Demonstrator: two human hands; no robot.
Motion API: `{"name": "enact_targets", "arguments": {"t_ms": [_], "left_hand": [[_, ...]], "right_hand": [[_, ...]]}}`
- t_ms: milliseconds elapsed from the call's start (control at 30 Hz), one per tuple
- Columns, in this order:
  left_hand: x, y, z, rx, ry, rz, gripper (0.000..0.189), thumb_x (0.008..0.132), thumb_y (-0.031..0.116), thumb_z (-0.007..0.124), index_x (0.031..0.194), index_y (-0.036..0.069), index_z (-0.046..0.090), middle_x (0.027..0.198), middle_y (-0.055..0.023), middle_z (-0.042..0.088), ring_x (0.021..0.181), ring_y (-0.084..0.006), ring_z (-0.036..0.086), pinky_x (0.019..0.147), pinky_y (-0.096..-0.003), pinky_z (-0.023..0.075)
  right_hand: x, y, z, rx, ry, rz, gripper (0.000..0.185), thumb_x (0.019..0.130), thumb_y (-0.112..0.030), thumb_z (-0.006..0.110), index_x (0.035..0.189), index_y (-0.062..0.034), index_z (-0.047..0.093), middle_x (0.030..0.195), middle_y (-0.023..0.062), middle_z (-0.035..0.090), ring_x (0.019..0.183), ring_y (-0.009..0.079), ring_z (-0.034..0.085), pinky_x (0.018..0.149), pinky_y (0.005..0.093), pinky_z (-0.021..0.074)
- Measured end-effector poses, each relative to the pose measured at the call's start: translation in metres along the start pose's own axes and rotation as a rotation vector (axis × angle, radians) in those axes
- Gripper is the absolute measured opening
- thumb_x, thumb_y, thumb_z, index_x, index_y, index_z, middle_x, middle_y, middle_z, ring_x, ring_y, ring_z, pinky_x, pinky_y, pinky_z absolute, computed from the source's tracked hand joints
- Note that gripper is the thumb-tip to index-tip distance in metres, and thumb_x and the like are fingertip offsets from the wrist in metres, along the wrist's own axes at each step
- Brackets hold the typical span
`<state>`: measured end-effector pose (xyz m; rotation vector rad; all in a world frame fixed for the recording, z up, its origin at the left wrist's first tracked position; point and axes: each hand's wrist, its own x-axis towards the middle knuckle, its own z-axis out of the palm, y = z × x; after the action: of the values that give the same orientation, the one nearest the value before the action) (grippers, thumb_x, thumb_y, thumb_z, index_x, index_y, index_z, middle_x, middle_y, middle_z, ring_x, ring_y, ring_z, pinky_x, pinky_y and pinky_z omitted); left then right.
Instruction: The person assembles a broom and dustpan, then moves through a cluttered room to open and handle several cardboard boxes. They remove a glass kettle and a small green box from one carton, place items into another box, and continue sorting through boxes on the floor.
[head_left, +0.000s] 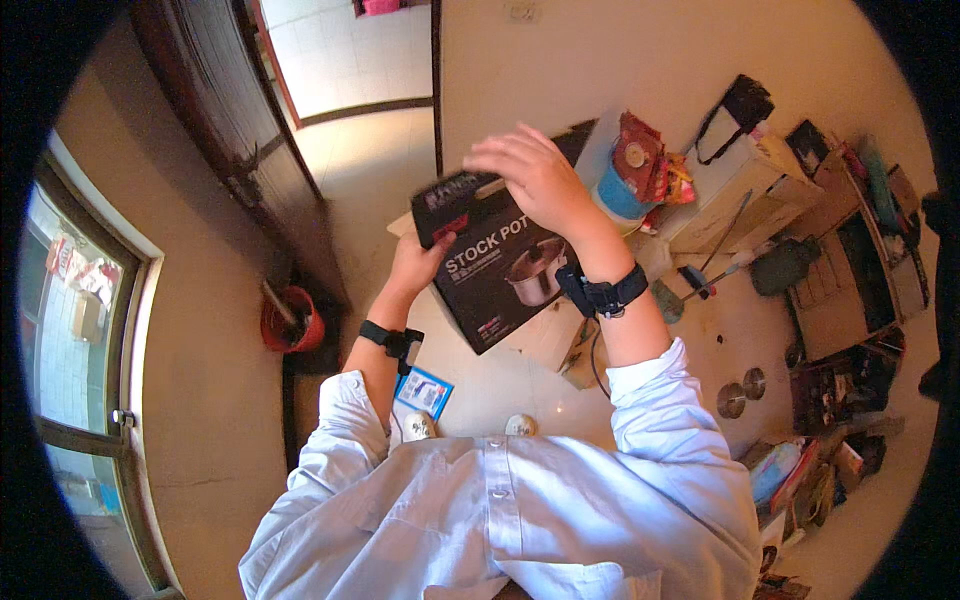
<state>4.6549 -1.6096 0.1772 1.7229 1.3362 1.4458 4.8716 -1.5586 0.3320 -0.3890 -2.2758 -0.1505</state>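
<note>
A black cardboard stock pot box (491, 281), printed with a lidded steel pot, is held tilted in front of me. My left hand (421, 261) grips its left edge, thumb on the printed front and fingers hidden behind. Above the box's upper part is my right hand (534, 180), palm down with the fingers stretched to the left; whether it touches the box cannot be told. Both wrists wear black straps with small devices. Below the box, a blue-edged packet or booklet (424, 393) lies on the floor by my shoes.
At left stand a red bin (292, 321), a dark door (217, 112) and a glazed door. A blue and white bucket (621, 196) with packets on top stands by a large cardboard box (720, 187). Brooms, round metal discs (731, 400) and piled household items are at right.
</note>
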Motion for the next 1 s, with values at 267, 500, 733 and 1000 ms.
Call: {"name": "enact_targets", "arguments": {"t_ms": [267, 500, 733, 1000], "left_hand": [[0.022, -0.013, -0.026, -0.967, 0.338, -0.423, 0.036, 0.094, 0.027, 0.053, 0.116, 0.000, 0.056, 0.106, -0.0104, 0.064, 0.094, -0.0225, 0.061, 0.086, -0.0342, 0.0476], [0.002, -0.029, -0.026, -1.424, 0.365, -0.578, 0.040, 0.098, 0.033, 0.037, 0.118, 0.003, 0.055, 0.118, -0.0149, 0.061, 0.106, -0.0299, 0.059, 0.094, -0.0433, 0.0462], [-0.002, -0.036, -0.017, -1.329, 0.381, -0.572, 0.038, 0.097, 0.031, 0.039, 0.115, 0.002, 0.056, 0.121, -0.0148, 0.059, 0.110, -0.0304, 0.056, 0.100, -0.0438, 0.0408], [0.009, -0.064, -0.027, -0.797, 0.456, -0.432, 0.026, 0.085, 0.021, 0.054, 0.100, 0.000, 0.060, 0.097, -0.0092, 0.061, 0.093, -0.0210, 0.055, 0.082, -0.0336, 0.0426]], "right_hand": [[-0.089, -0.025, -0.033, -0.060, 0.543, 0.703, 0.066, 0.081, -0.015, 0.067, 0.136, -0.0013, 0.035, 0.137, 0.0235, 0.037, 0.126, 0.0371, 0.036, 0.106, 0.0447, 0.0278], [-0.097, -0.093, 0.016, -0.008, 0.149, 0.515, 0.076, 0.085, -0.037, 0.063, 0.138, 0.0058, 0.029, 0.147, 0.0263, 0.022, 0.136, 0.0415, 0.021, 0.108, 0.0510, 0.0233], [-0.083, -0.088, 0.015, 0.062, 0.075, 0.678, 0.086, 0.082, -0.053, 0.060, 0.138, 0.0054, 0.031, 0.147, 0.0229, 0.026, 0.137, 0.0390, 0.024, 0.105, 0.0557, 0.0259], [-0.116, -0.042, 0.061, 0.475, 0.292, 1.193, 0.077, 0.076, -0.055, 0.067, 0.120, 0.0047, 0.047, 0.107, 0.0212, 0.062, 0.101, 0.0340, 0.060, 0.089, 0.0385, 0.0441]]}}
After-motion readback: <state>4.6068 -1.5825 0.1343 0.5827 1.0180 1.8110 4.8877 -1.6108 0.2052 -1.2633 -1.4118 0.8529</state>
